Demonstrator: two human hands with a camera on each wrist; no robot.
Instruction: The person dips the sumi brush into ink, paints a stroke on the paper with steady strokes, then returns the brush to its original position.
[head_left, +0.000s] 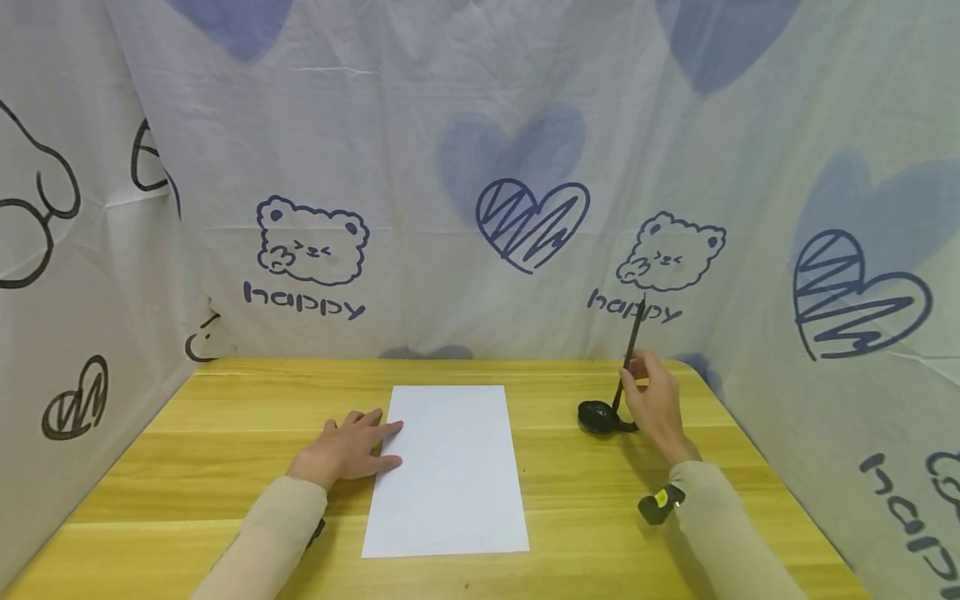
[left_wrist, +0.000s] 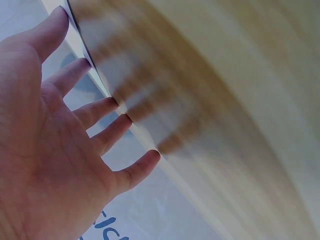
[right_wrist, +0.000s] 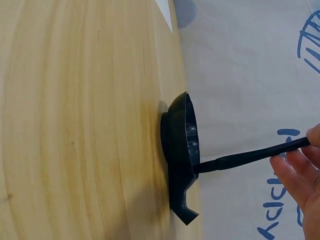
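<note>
A sheet of white paper (head_left: 453, 479) lies upright in the middle of the wooden table. My left hand (head_left: 347, 450) rests at its left edge, fingers spread, with thumb and a fingertip on the sheet; all five fingertips touch down in the left wrist view. On the right, my right hand (head_left: 658, 407) pinches a slim black writing brush (head_left: 632, 340) along its handle, held nearly upright. The brush's lower end is at the rim of a small black ink dish (right_wrist: 175, 132), which has a bent spout-like arm on one side. Its tip is hidden by the dish.
The wooden table (head_left: 225, 442) ends at a white cloth backdrop (head_left: 420, 275) printed with hearts and bears, which also hangs along both sides. A dark band device (head_left: 660, 504) sits at my right wrist.
</note>
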